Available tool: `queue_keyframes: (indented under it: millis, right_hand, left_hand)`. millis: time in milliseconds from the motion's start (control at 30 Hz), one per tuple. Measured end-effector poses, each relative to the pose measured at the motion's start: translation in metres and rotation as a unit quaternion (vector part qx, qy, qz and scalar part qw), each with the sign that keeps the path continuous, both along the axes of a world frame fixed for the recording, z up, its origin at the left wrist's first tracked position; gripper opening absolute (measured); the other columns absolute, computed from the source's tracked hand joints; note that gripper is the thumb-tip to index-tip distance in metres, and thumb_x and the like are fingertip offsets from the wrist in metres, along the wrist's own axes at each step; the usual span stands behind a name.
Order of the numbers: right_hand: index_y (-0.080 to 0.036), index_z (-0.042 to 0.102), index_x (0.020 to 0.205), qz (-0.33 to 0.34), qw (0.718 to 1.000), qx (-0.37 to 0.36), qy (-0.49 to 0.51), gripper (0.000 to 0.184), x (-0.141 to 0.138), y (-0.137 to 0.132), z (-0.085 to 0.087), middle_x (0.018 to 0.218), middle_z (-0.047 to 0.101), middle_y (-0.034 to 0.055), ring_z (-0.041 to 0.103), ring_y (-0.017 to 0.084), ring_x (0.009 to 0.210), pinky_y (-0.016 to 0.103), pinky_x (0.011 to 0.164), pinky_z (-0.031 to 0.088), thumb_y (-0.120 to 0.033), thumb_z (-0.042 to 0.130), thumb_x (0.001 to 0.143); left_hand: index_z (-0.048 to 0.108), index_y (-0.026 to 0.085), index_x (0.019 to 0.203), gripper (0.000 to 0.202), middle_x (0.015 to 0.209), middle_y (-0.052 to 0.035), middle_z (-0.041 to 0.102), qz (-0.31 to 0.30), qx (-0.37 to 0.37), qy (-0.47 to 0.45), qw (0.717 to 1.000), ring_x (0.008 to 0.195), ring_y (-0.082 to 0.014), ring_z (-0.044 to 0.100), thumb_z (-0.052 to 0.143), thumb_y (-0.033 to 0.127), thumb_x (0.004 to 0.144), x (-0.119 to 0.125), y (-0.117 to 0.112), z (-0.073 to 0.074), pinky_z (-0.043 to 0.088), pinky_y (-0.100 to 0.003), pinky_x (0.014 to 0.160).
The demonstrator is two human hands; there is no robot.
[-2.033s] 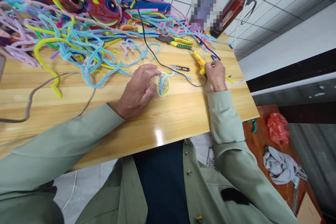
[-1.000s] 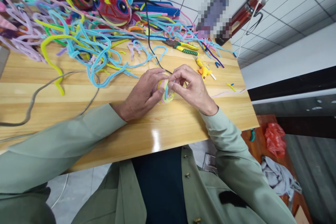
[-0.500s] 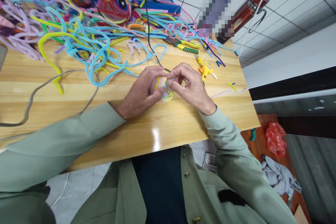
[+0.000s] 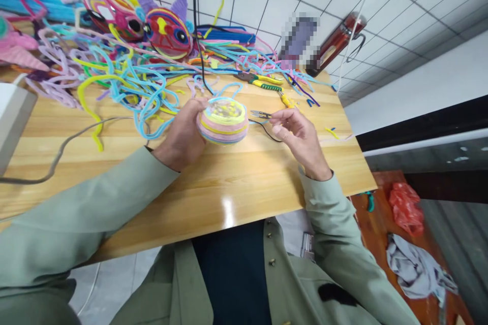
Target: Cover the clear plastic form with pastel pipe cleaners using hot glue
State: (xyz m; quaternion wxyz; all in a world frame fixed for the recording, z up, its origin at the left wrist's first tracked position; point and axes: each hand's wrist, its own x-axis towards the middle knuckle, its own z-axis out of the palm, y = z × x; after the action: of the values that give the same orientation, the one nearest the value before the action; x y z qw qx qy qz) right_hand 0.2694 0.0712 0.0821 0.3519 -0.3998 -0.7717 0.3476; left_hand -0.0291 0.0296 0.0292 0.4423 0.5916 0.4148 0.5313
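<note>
My left hand (image 4: 182,134) is closed around a round ball (image 4: 223,121) wound with pink, yellow and light blue pipe cleaners, and holds it just above the wooden table (image 4: 236,183). A clear dome with small bits inside shows on top of the ball. My right hand (image 4: 301,137) hovers to the right of the ball without touching it. Its fingers are loosely bent and apart, with nothing visible in them. Small snips (image 4: 261,114) lie on the table just beyond its fingertips, beside a thin black cable (image 4: 267,133).
A tangle of coloured pipe cleaners (image 4: 125,81) and two fish-like figures (image 4: 168,33) fill the table's far side. Yellow-handled pliers (image 4: 265,82), a yellow glue gun (image 4: 286,100) and a red flask (image 4: 335,40) are at the far right. A white box (image 4: 11,117) and grey cable (image 4: 68,137) are at the left.
My right hand has let go of the ball and drawn off to the right. My left hand has lifted and turned the ball so its dome faces up. The view has tilted upward.
</note>
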Motion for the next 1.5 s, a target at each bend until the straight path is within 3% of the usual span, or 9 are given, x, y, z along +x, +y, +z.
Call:
queue_keyframes:
  millis: [233, 467, 633, 767, 867, 967, 1100, 1333, 1500]
  right_hand:
    - [-0.022, 0.072, 0.143, 0.055, 0.969, 0.05, -0.237, 0.055, 0.01, 0.023, -0.028, 0.151, 0.076, 0.0176, 0.072, 0.037, 0.137, 0.055, 0.12, 0.056, -0.046, 0.085, 0.096]
    - [-0.02, 0.082, 0.108, -0.021, 0.951, 0.044, -0.305, 0.014, 0.0, 0.032, -0.038, 0.111, 0.086, 0.0119, 0.075, 0.028, 0.103, 0.037, 0.089, 0.053, -0.021, 0.071, 0.099]
    - [-0.021, 0.082, 0.091, -0.071, 0.962, 0.033, -0.263, 0.015, -0.003, 0.057, -0.032, 0.089, 0.084, 0.0064, 0.071, 0.023, 0.082, 0.033, 0.077, 0.046, -0.024, 0.07, 0.1]
    - [-0.019, 0.081, 0.107, -0.103, 0.976, 0.043, -0.187, 0.019, -0.011, 0.063, -0.01, 0.097, 0.083, 0.0059, 0.07, 0.021, 0.086, 0.033, 0.08, 0.052, -0.034, 0.069, 0.102]
    - [-0.021, 0.079, 0.113, 0.003, 0.998, -0.055, -0.013, 0.041, -0.023, 0.037, 0.005, 0.097, 0.08, 0.0033, 0.067, 0.017, 0.08, 0.03, 0.073, 0.054, -0.061, 0.074, 0.103]
    - [-0.024, 0.079, 0.114, 0.06, 0.988, -0.115, 0.083, 0.058, -0.034, 0.002, 0.007, 0.1, 0.079, 0.0026, 0.069, 0.017, 0.086, 0.031, 0.08, 0.057, -0.078, 0.078, 0.095]
    - [-0.025, 0.078, 0.119, 0.027, 0.994, -0.083, 0.069, 0.057, -0.041, -0.018, -0.004, 0.115, 0.082, 0.0059, 0.074, 0.021, 0.103, 0.037, 0.095, 0.06, -0.077, 0.08, 0.095]
    - [-0.032, 0.071, 0.15, 0.058, 0.998, 0.031, -0.024, 0.055, -0.04, -0.003, -0.029, 0.134, 0.078, 0.0095, 0.074, 0.025, 0.116, 0.045, 0.103, 0.063, -0.07, 0.061, 0.111]
    - [-0.03, 0.082, 0.128, 0.096, 0.976, 0.156, -0.115, 0.048, -0.036, 0.008, -0.027, 0.152, 0.068, 0.0133, 0.06, 0.033, 0.148, 0.058, 0.127, 0.049, -0.065, 0.052, 0.115]
  left_hand:
    - [0.077, 0.021, 0.095, 0.023, 0.102, -0.0085, 0.085, 0.044, -0.144, -0.342, 0.928, 0.132, -0.0378, 0.077, 0.063, 0.035, 0.084, 0.02, -0.022, 0.081, 0.067, -0.054, 0.115]
    - [0.079, 0.017, 0.093, 0.027, 0.099, -0.0071, 0.085, 0.114, -0.098, -0.335, 0.93, 0.143, -0.0383, 0.071, 0.055, 0.031, 0.094, 0.02, -0.043, 0.123, 0.064, -0.056, 0.122]
    - [0.078, 0.013, 0.098, 0.033, 0.107, -0.008, 0.084, 0.109, -0.064, -0.322, 0.938, 0.148, -0.0396, 0.067, 0.05, 0.03, 0.102, 0.013, -0.05, 0.138, 0.061, -0.057, 0.126]
    - [0.075, 0.016, 0.096, 0.025, 0.103, -0.0085, 0.084, 0.081, -0.09, -0.3, 0.946, 0.137, -0.0377, 0.072, 0.057, 0.032, 0.097, 0.012, -0.047, 0.123, 0.064, -0.056, 0.12]
    - [0.072, 0.02, 0.104, 0.026, 0.107, -0.0074, 0.083, 0.029, -0.128, -0.276, 0.952, 0.12, -0.0353, 0.079, 0.07, 0.036, 0.083, 0.017, -0.038, 0.09, 0.07, -0.052, 0.106]
    - [0.072, 0.021, 0.113, 0.038, 0.108, -0.0082, 0.081, 0.091, -0.084, -0.171, 0.978, 0.104, -0.0312, 0.079, 0.074, 0.048, 0.086, 0.023, -0.031, 0.051, 0.07, -0.047, 0.094]
    - [0.073, 0.022, 0.122, 0.038, 0.126, -0.0095, 0.079, 0.13, 0.006, -0.014, 0.991, 0.123, -0.0324, 0.074, 0.073, 0.045, 0.092, 0.027, -0.034, 0.015, 0.06, -0.053, 0.116]
    - [0.065, 0.025, 0.137, 0.041, 0.142, -0.0116, 0.073, 0.123, 0.226, 0.217, 0.942, 0.139, -0.0311, 0.069, 0.065, 0.021, 0.096, 0.036, -0.048, -0.005, 0.058, -0.053, 0.121]
    - [0.061, 0.027, 0.141, 0.044, 0.143, -0.0122, 0.071, 0.124, 0.243, 0.242, 0.931, 0.14, -0.0306, 0.068, 0.064, 0.018, 0.099, 0.037, -0.05, -0.007, 0.058, -0.052, 0.119]
